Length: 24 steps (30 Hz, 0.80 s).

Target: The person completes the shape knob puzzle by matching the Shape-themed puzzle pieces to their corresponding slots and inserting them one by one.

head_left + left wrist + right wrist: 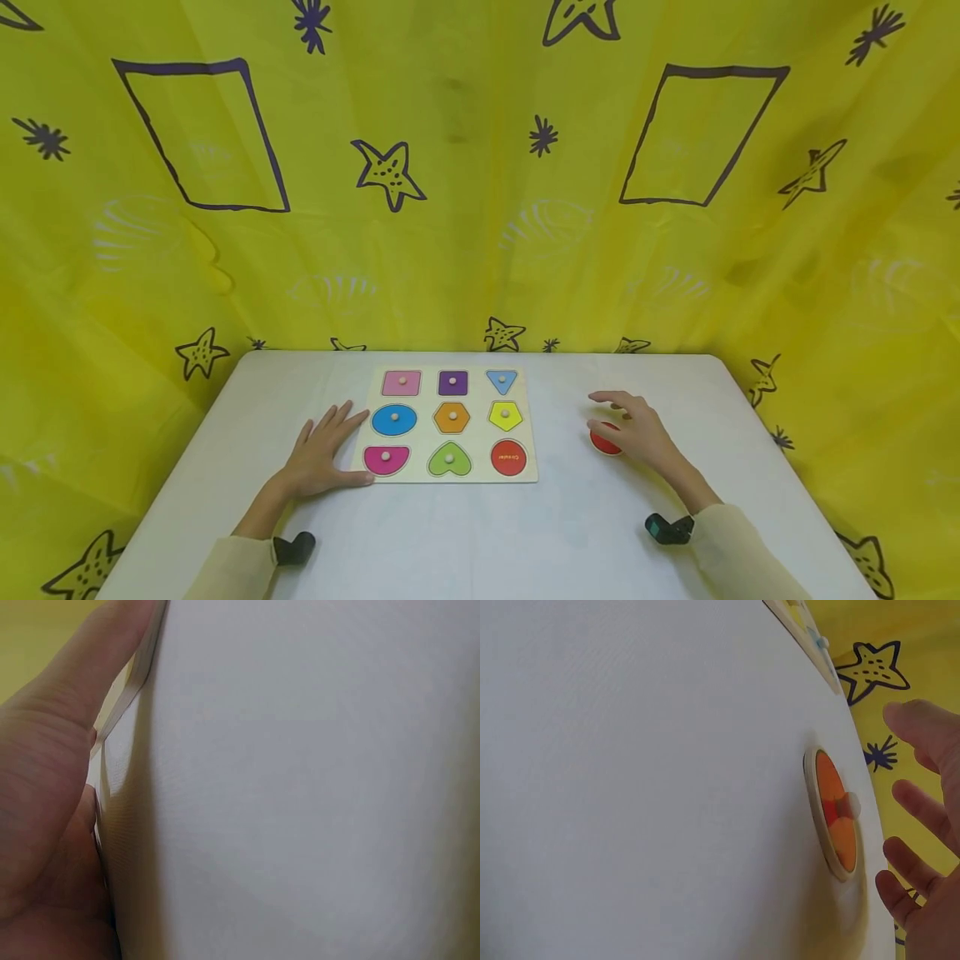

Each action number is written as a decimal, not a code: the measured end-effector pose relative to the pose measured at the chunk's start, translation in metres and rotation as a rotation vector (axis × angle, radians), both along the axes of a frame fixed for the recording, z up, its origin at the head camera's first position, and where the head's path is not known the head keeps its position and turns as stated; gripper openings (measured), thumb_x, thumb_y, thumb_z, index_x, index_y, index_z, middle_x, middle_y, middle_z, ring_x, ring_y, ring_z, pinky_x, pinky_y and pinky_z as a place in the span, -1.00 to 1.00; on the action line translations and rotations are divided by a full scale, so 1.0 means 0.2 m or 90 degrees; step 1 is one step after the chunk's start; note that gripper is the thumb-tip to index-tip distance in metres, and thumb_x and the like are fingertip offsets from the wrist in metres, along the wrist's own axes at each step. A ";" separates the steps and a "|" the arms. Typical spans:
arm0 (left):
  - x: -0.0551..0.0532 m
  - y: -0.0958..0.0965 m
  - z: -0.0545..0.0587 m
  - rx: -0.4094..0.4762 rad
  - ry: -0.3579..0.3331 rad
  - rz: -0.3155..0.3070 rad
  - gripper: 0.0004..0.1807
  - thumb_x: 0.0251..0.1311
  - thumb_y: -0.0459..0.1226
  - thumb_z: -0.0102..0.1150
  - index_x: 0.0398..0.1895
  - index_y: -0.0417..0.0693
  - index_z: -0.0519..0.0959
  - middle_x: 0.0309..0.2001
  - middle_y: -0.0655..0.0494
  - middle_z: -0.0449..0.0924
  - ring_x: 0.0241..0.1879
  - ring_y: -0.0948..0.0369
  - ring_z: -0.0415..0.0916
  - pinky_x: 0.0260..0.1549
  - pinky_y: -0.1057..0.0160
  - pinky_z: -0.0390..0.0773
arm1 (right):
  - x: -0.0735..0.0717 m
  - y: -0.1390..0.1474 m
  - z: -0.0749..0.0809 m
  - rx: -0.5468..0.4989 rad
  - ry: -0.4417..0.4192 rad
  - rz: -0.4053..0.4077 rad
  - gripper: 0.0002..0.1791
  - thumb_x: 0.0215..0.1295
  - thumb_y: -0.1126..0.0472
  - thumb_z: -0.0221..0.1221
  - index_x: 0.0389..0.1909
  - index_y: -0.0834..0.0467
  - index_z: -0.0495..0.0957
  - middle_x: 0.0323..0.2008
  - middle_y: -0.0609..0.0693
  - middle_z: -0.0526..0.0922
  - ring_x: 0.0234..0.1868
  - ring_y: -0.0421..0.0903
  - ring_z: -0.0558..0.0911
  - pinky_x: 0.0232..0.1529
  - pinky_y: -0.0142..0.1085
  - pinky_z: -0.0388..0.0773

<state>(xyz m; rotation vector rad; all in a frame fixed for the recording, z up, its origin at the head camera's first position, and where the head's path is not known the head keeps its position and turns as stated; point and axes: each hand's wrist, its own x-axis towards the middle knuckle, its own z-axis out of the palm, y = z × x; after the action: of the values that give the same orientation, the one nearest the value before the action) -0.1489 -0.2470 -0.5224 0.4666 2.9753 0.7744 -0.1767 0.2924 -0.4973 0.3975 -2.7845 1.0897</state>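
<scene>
My left hand lies spread at the left edge of a wooden shape puzzle board, thumb at its near corner and fingertips along its side. In the left wrist view the thumb is against the board's edge. To the right of the board, a round red puzzle piece rests on the table. My right hand hovers over it with fingers apart. The right wrist view shows the piece's small wooden knob facing the palm, a gap away from the fingers.
Several knobbed shapes sit in the board, including a green heart and a blue oval. Its near right corner has a red circular recess with printed lettering. A yellow patterned curtain stands behind the white table.
</scene>
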 end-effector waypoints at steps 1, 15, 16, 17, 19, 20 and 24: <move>0.00 0.00 0.00 0.000 -0.004 0.002 0.20 -0.15 0.30 0.49 0.57 0.00 0.26 0.59 -0.29 0.03 0.56 -0.32 -0.18 0.41 -0.48 -0.32 | 0.00 0.01 -0.01 0.001 -0.001 -0.005 -0.48 0.27 0.07 0.44 0.22 0.11 0.62 0.18 0.12 0.65 0.12 0.18 0.54 0.10 0.13 0.51; 0.00 0.00 0.00 0.002 0.000 0.000 0.20 -0.15 0.29 0.50 0.57 -0.01 0.27 0.59 -0.30 0.03 0.56 -0.34 -0.17 0.40 -0.50 -0.31 | 0.06 0.12 -0.07 0.007 -0.059 -0.035 -0.38 0.28 0.03 0.43 0.31 0.12 0.51 0.17 0.14 0.64 0.21 0.22 0.51 0.24 0.25 0.42; 0.00 0.00 0.00 0.002 -0.001 0.001 0.20 -0.16 0.29 0.50 0.57 0.00 0.27 0.59 -0.30 0.04 0.56 -0.34 -0.17 0.41 -0.50 -0.31 | 0.07 0.13 -0.07 0.006 -0.060 -0.033 -0.38 0.28 0.02 0.43 0.31 0.12 0.52 0.17 0.14 0.64 0.23 0.23 0.50 0.26 0.27 0.40; 0.00 0.00 0.00 0.002 -0.002 0.001 0.20 -0.16 0.29 0.50 0.57 0.00 0.27 0.58 -0.30 0.04 0.56 -0.34 -0.17 0.41 -0.50 -0.31 | 0.07 0.13 -0.08 0.004 -0.059 -0.032 -0.38 0.28 0.02 0.43 0.30 0.13 0.53 0.18 0.15 0.64 0.25 0.23 0.48 0.29 0.28 0.38; 0.00 0.00 0.00 -0.001 -0.006 0.003 0.20 -0.15 0.30 0.50 0.57 0.01 0.27 0.59 -0.29 0.04 0.56 -0.33 -0.17 0.41 -0.49 -0.32 | 0.07 0.14 -0.09 0.000 -0.054 -0.027 -0.41 0.28 0.02 0.43 0.27 0.14 0.55 0.19 0.16 0.63 0.29 0.25 0.46 0.32 0.28 0.34; 0.00 0.00 0.00 -0.004 -0.007 0.004 0.20 -0.14 0.30 0.49 0.57 0.02 0.27 0.59 -0.29 0.04 0.56 -0.33 -0.17 0.41 -0.49 -0.32 | 0.07 0.14 -0.10 0.000 -0.048 -0.024 -0.42 0.27 0.02 0.43 0.26 0.14 0.57 0.19 0.17 0.63 0.30 0.25 0.45 0.33 0.28 0.33; -0.01 0.00 0.01 -0.012 -0.006 0.003 0.19 -0.13 0.31 0.48 0.57 0.01 0.27 0.58 -0.29 0.05 0.56 -0.34 -0.17 0.41 -0.50 -0.31 | 0.07 0.14 -0.12 -0.004 -0.026 -0.012 -0.53 0.26 0.08 0.45 0.14 0.13 0.64 0.16 0.15 0.64 0.29 0.24 0.47 0.32 0.26 0.35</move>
<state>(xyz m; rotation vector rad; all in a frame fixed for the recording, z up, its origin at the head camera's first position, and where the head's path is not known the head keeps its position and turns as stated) -0.1500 -0.2468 -0.5207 0.4537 2.9733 0.7454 -0.1623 0.3214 -0.5221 0.3517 -2.8141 1.1140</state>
